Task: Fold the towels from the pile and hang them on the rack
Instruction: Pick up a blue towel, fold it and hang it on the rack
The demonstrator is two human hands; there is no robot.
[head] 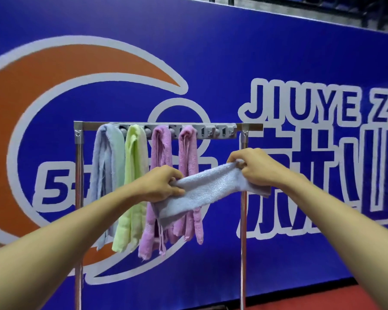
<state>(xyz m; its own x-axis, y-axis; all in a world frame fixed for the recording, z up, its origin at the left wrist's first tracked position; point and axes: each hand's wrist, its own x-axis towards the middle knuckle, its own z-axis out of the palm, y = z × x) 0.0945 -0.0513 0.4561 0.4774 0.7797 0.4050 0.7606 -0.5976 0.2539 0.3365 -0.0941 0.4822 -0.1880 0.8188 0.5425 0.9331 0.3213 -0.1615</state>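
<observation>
The person's left hand (164, 183) and right hand (253, 167) each pinch one end of a pale blue-grey terry towel (211, 189), folded into a long strip and held in the air in front of the chrome tube rack (78, 175). The right end is higher than the left.

To hang it well, the strip probably wants pulling taut and level, then its middle pressed into a free slot so both halves drop evenly.

The grey plastic holder strip (224, 130) on the top bar carries four towels side by side: a blue-and-mint towel (109, 166), a lime-green towel (132, 175), a lilac-pink towel (159, 157) and a second pink towel (188, 153). The slots at its right end look free. No pile is in view.
</observation>
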